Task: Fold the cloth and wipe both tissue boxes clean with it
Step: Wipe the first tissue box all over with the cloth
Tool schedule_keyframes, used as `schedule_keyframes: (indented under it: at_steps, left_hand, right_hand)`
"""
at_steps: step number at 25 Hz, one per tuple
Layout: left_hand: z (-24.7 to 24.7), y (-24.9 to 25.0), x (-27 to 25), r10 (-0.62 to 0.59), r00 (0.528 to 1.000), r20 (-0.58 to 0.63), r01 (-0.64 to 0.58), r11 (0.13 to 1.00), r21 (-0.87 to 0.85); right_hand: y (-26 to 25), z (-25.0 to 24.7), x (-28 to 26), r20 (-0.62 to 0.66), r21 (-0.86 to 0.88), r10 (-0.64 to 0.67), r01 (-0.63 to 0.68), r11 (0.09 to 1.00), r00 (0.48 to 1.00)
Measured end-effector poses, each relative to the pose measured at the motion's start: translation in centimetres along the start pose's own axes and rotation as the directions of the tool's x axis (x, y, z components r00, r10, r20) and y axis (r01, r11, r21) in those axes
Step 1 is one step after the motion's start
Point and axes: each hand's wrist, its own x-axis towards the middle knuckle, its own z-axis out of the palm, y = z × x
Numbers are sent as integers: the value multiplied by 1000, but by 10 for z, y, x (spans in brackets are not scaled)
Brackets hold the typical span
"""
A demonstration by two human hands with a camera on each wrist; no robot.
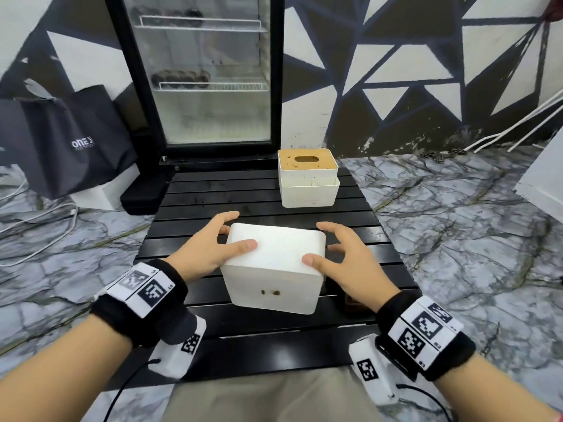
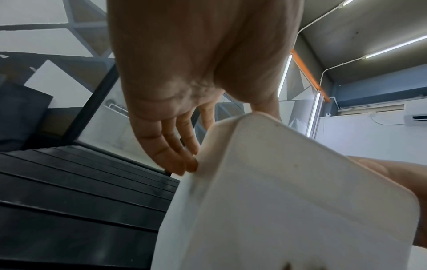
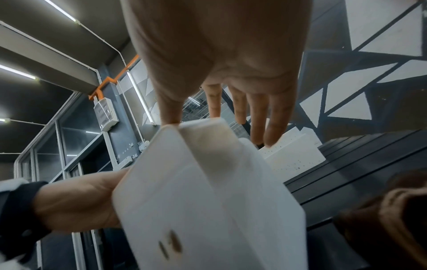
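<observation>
A plain white tissue box (image 1: 274,269) stands at the middle of the black slatted table (image 1: 213,205), with two brown spots (image 1: 270,292) on its near face. My left hand (image 1: 219,239) grips its left end, thumb on top and fingers against the side (image 2: 189,162). The thumb of my right hand (image 1: 332,248) rests on the box's top right corner; its fingers (image 3: 261,118) are straight and spread beside the right side. A second white tissue box (image 1: 307,181) with a wooden lid stands at the table's far edge. The brown cloth (image 3: 392,219) lies crumpled under my right wrist.
A glass-door fridge (image 1: 210,71) stands right behind the table. A black bag (image 1: 70,138) and white cables (image 1: 45,220) lie on the marble floor to the left. White pipes (image 1: 518,123) lean on the wall at the right.
</observation>
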Motion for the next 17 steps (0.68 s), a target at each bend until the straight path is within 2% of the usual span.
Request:
schedule_keyframes:
  at_steps: [3,5,8,10,12,15,17]
  left_hand:
    - [-6,0,-12,-55,991,126,57,998,-14]
    - [-9,-1,-17,-113,972,208,103,993,60]
    - [-6,3,-27,-161,949,269,146,986,76]
    - [-3,3,-34,-128,951,280,122,992,39]
    - [-2,1,-40,-76,960,270,65,997,50]
    - [0,-1,-40,35,973,228,-66,990,128]
    - [6,0,-38,90,980,176,-128,967,222]
  right_hand:
    - [1,-7,-3,94,-32,53,-50,998,994]
    - [2,-11,-5,185,-54,127,-119,991,974]
    - [2,-15,-9,398,5,269,-295,955,877]
    - [-2,-14,-14,464,93,267,-346,934,845]
    - [-3,-11,-18,445,156,224,-322,934,867]
    - [3,-6,-19,342,238,150,-240,941,927]
    - [8,-5,-19,262,193,97,-151,970,960]
